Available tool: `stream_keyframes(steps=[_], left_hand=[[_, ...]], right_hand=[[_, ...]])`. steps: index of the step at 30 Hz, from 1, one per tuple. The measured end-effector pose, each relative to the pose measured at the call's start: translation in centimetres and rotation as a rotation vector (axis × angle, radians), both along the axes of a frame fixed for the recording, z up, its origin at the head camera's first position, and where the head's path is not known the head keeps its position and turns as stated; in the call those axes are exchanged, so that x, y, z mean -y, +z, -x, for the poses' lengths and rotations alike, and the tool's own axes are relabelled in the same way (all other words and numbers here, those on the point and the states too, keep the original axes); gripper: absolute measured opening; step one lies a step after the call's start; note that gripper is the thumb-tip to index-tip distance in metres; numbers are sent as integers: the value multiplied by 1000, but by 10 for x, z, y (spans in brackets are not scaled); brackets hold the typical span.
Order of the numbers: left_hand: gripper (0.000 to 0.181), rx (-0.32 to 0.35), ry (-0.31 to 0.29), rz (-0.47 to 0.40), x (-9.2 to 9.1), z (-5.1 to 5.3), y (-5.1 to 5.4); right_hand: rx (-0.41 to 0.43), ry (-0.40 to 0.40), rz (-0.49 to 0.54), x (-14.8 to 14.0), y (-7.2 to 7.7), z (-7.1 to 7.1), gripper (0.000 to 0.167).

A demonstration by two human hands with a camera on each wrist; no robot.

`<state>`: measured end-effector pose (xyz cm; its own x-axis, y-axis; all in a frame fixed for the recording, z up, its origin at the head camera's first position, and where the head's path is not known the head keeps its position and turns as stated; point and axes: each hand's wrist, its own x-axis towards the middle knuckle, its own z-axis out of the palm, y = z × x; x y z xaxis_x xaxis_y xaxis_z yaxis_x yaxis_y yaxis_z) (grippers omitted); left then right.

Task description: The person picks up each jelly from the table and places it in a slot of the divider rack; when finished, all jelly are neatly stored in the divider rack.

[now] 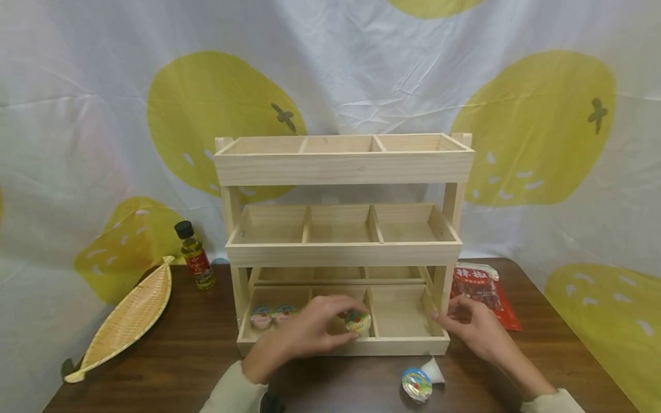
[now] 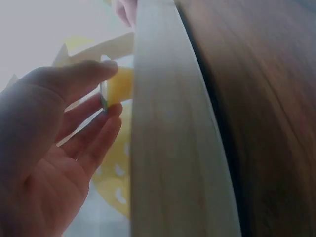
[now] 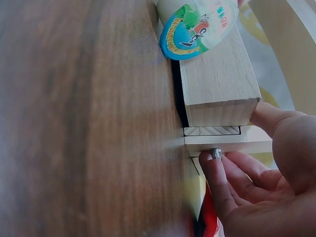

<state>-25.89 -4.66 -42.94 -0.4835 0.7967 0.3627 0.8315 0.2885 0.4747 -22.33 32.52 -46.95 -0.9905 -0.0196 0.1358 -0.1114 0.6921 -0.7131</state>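
Observation:
A three-tier wooden rack (image 1: 343, 255) stands on the table, each tier divided into compartments. My left hand (image 1: 314, 328) pinches a yellow jelly cup (image 1: 360, 324) between thumb and fingers at the bottom tier's middle compartment; in the left wrist view the cup (image 2: 120, 85) sits just behind the front board. Two pink jelly cups (image 1: 261, 317) stand in the left compartment, partly behind that hand. At the rack's lower right end, my right hand (image 1: 477, 328) grips the side wall, thumb at the front corner and fingers outside by a metal bolt (image 3: 216, 153).
In front of the rack lie a foil-lidded jelly cup (image 1: 416, 385) and a white cup (image 1: 433, 371). A red packet (image 1: 480, 289) is behind my right hand. Left of the rack are an oil bottle (image 1: 197, 259) and a long woven basket (image 1: 129, 315). A patterned curtain (image 1: 351, 69) hangs behind.

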Motion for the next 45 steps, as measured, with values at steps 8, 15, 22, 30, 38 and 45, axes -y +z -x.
stream_keyframes(steps=[8, 15, 22, 30, 38, 45], left_hand=[[40, -7, 117, 126, 3, 19, -13], [37, 42, 111, 163, 4, 31, -23], [40, 53, 98, 124, 5, 35, -28], [35, -28, 127, 73, 1, 38, -31], [29, 20, 72, 45, 6, 38, -30], [30, 53, 81, 66, 8, 38, -30]], right_hand=[[-2, -7, 1, -1, -1, -1, 36], [6, 0, 21, -1, -2, -1, 37], [11, -8, 16, -1, -2, -1, 37], [3, 1, 19, -1, -1, 0, 37], [8, 9, 22, -1, -1, 1, 37], [13, 6, 28, -1, -2, 1, 37]])
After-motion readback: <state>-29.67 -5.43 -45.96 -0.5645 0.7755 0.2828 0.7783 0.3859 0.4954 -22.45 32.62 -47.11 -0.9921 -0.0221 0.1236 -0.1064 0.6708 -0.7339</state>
